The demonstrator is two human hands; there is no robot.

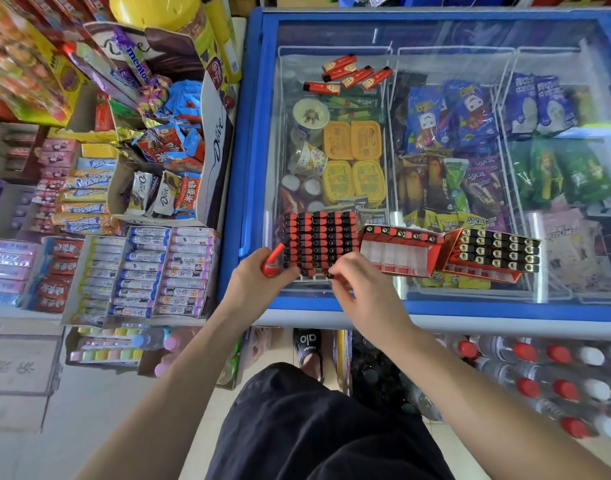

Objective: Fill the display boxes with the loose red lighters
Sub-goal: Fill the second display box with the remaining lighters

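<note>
A red lighter is gripped in the left hand beside the nearly full box on the freezer lid. Another lighter is pinched by the right hand at the box's near edge. Two more boxes (one mostly unfilled) are set to the right. Loose lighters are scattered further back.

I am watching through a single wide-angle camera on the person's head, looking forward and steeply down. It is sitting close above the near edge of the freezer, taking in its glass lid, the snack shelves to the left and the floor below. Straight lines are bending toward the frame edges.
</note>
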